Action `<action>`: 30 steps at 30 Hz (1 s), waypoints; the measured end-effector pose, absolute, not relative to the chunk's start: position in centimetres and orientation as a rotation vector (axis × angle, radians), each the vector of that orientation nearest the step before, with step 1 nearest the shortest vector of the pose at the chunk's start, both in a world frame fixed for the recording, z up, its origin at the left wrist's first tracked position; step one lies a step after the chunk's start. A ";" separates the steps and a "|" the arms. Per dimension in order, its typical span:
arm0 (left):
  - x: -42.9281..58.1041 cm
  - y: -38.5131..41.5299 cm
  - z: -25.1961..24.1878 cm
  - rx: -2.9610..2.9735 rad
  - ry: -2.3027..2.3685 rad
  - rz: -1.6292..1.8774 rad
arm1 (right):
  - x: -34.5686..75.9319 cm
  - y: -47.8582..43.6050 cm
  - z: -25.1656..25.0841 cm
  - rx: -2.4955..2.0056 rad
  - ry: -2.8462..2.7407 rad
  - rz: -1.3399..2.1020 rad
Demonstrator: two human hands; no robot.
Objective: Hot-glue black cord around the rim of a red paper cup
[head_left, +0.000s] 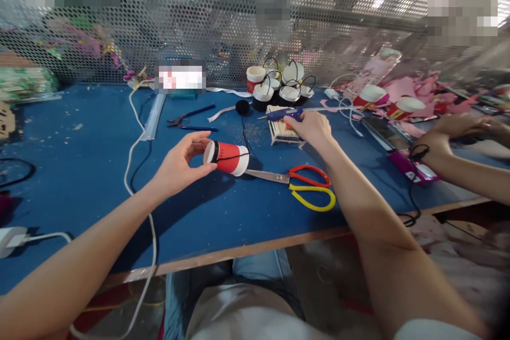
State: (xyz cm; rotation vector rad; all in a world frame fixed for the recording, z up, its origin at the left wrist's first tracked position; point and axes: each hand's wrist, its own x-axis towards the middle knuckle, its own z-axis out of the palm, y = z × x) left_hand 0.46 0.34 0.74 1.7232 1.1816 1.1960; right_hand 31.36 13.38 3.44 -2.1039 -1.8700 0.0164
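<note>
My left hand (185, 162) grips a red and white paper cup (233, 158) by one end, tilted on its side above the blue table. Black cord is wound round the cup's end and runs along its side towards a black ball of cord (242, 107). My right hand (313, 128) is closed round a blue glue gun (283, 113), its nozzle pointing left. Beneath the gun is a small rack of wooden sticks (285, 130). Scissors (292, 178) with red and yellow handles lie open between my arms, blade tip by the cup.
Several cups with black cord handles (290, 94) stand at the back by the perforated metal screen (223, 21). Pliers (193, 119) and a white cable (131, 156) lie left. Another person's hands (450, 135) are at the right, near a purple package (412, 166) and pink scraps (430, 95).
</note>
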 end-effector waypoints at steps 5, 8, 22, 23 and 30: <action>0.5 0.3 0.7 1.698 1.180 1.199 | 29.6 10.8 3.9 -1.897 -1.857 -0.245; 0.5 0.3 0.7 1.690 1.169 1.198 | 27.4 7.3 4.6 -1.467 -2.067 -0.006; -0.5 0.2 1.9 1.683 1.124 0.955 | 24.4 3.2 3.9 -1.066 -2.214 0.809; -0.5 0.2 1.9 1.694 1.118 0.927 | 24.4 3.1 4.1 -1.017 -2.229 0.800; -0.1 -0.3 1.9 1.726 1.060 0.838 | 24.4 2.3 4.7 -0.833 -2.058 0.885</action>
